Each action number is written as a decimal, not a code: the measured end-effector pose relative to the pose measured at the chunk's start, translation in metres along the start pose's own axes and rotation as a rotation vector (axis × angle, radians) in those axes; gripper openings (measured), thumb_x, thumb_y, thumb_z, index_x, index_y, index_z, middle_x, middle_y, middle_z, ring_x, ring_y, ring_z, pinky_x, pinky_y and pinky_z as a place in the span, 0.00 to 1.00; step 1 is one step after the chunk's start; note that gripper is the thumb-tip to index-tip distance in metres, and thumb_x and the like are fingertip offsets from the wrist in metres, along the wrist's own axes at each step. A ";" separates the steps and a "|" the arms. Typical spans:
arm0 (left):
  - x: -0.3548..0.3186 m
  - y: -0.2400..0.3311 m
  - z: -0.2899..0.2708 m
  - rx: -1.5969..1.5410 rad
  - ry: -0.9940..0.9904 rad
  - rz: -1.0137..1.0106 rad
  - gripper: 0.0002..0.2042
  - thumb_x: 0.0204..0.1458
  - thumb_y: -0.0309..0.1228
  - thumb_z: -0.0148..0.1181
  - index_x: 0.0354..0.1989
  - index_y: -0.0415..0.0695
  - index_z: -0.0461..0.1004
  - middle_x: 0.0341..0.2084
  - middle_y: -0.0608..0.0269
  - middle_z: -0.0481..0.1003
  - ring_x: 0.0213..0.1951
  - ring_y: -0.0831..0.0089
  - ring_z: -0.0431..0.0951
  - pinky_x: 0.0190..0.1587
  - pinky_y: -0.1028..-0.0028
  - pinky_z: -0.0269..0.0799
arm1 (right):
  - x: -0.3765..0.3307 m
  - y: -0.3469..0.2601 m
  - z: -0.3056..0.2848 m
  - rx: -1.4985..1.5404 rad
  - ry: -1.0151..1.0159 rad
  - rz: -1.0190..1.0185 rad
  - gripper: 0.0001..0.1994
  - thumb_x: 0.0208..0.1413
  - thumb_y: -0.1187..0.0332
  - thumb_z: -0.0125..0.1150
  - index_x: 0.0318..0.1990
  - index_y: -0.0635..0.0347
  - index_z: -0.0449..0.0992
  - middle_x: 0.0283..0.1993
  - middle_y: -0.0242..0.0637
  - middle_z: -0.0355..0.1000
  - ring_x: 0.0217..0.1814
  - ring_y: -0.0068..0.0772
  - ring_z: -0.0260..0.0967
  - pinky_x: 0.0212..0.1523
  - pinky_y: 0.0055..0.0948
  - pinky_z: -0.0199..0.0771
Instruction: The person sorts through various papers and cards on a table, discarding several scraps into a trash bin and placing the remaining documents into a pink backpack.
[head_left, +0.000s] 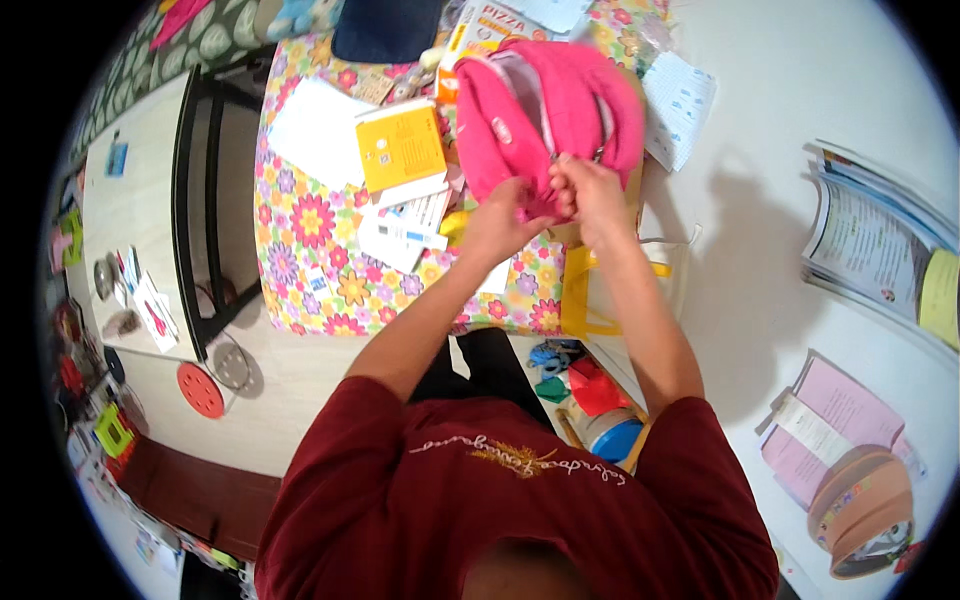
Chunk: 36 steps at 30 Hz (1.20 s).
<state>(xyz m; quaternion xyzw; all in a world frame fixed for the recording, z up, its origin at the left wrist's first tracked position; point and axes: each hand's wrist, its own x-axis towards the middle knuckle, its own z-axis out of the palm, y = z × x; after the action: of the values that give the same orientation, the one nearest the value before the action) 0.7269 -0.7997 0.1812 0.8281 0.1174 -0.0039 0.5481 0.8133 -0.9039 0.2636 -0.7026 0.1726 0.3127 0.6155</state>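
quick count from up top
one pink bag (540, 110), one yellow booklet (400, 148), two hands (500, 222) (592, 195), two open books (880, 250) (830, 425), one red stool (200, 390).

Left hand (497, 222): raised ahead of the chest, fingers curled closed in a grip, forearm bare and angled up to the right. Right hand (588, 192): just beside the left, fingers pinched shut, forearm bare, rising nearly straight; elbows bent.
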 end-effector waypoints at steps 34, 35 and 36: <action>-0.059 -0.023 0.064 0.297 -0.430 0.044 0.12 0.43 0.38 0.56 0.22 0.40 0.75 0.19 0.52 0.75 0.26 0.56 0.78 0.31 0.61 0.73 | 0.068 -0.025 0.014 -0.339 -0.072 0.310 0.08 0.56 0.64 0.50 0.27 0.55 0.68 0.20 0.22 0.63 0.18 0.13 0.57 0.18 0.14 0.56; -0.058 -0.019 0.060 0.260 -0.376 0.013 0.14 0.44 0.40 0.56 0.21 0.40 0.74 0.18 0.51 0.74 0.25 0.55 0.77 0.29 0.60 0.72 | 0.053 -0.028 0.013 -0.365 -0.105 0.269 0.08 0.56 0.64 0.50 0.27 0.54 0.68 0.21 0.22 0.63 0.19 0.14 0.57 0.19 0.15 0.56; -0.055 -0.010 0.051 0.224 -0.321 -0.016 0.16 0.44 0.43 0.56 0.21 0.40 0.73 0.16 0.50 0.73 0.24 0.53 0.76 0.28 0.59 0.71 | 0.044 -0.030 0.011 -0.390 -0.138 0.226 0.08 0.55 0.64 0.50 0.27 0.54 0.69 0.21 0.22 0.63 0.19 0.14 0.57 0.20 0.16 0.56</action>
<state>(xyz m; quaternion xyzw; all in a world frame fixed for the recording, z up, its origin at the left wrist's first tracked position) 0.6781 -0.8525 0.1598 0.8717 0.0342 -0.1532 0.4643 0.8619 -0.8811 0.2568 -0.7614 0.1439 0.4543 0.4394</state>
